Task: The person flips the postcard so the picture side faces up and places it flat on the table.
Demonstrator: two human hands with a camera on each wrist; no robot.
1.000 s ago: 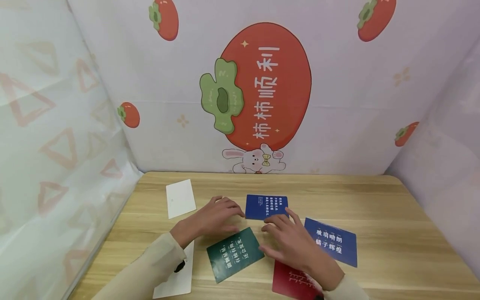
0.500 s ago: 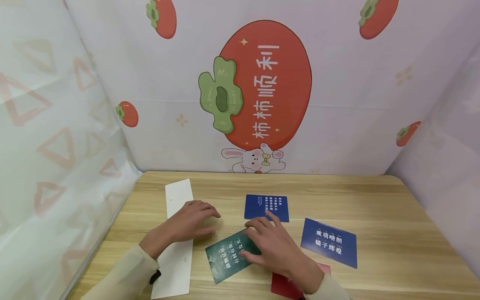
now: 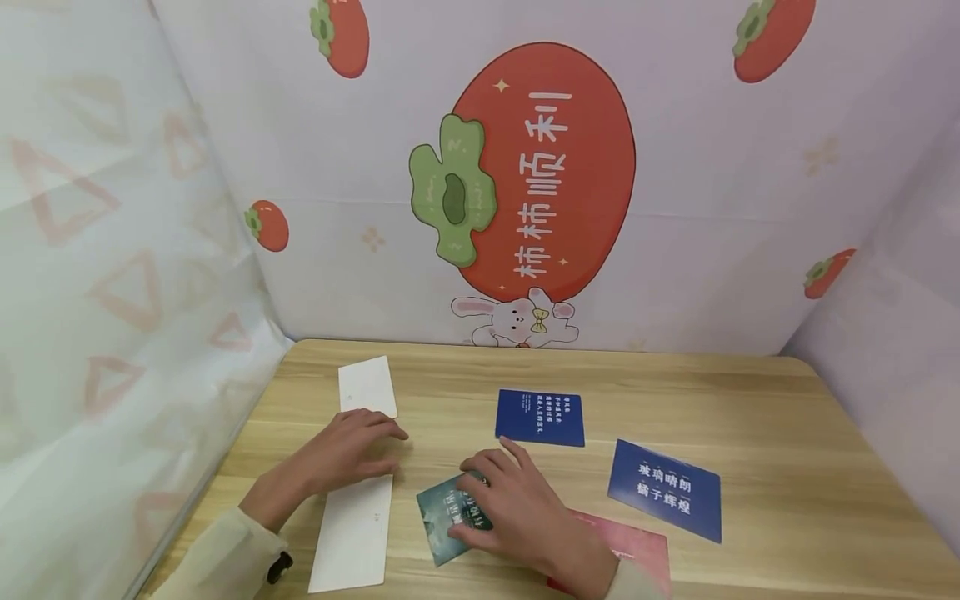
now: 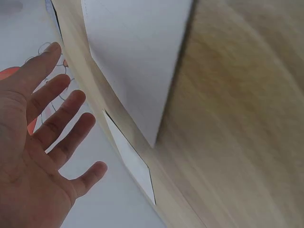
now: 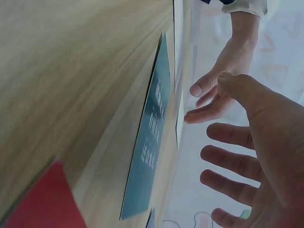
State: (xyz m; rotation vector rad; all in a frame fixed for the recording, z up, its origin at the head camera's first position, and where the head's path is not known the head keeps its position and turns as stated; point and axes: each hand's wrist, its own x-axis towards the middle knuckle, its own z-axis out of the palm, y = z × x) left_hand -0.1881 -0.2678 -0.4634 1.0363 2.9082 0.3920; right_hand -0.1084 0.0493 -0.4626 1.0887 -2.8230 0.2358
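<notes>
Two bare hands reach in, their fingers spread and loosely bent. The left hand [image 3: 347, 450] hovers over the space between two white cards; the right hand [image 3: 516, 502] is above the one green card [image 3: 441, 527], apart from it in the right-wrist view.

Six cards lie on the table [image 3: 787, 467]: two white, one green, two blue, one red. The near white card [image 3: 351, 542] is below the left hand, towards the person; the far white card [image 3: 367, 385] is just beyond it. Each bears a small mark too tiny to read. The green card lies between the hands, its white Chinese lettering partly covered by the right hand. The red card [image 3: 633, 546] sits partly under the right wrist, its pale writing illegible.

Beyond the right hand lies the far blue card [image 3: 540, 418], with columns of white Chinese characters and finer print. To that hand's right, the other blue card [image 3: 666, 490] reads 玻璃晴朗 over 橘子辉煌.

Farthest out, the backdrop [image 3: 712, 167] shows one large persimmon [image 3: 592, 167] lettered 柿柿顺利, four small persimmons, and one rabbit [image 3: 517, 318] with a yellow bow.
</notes>
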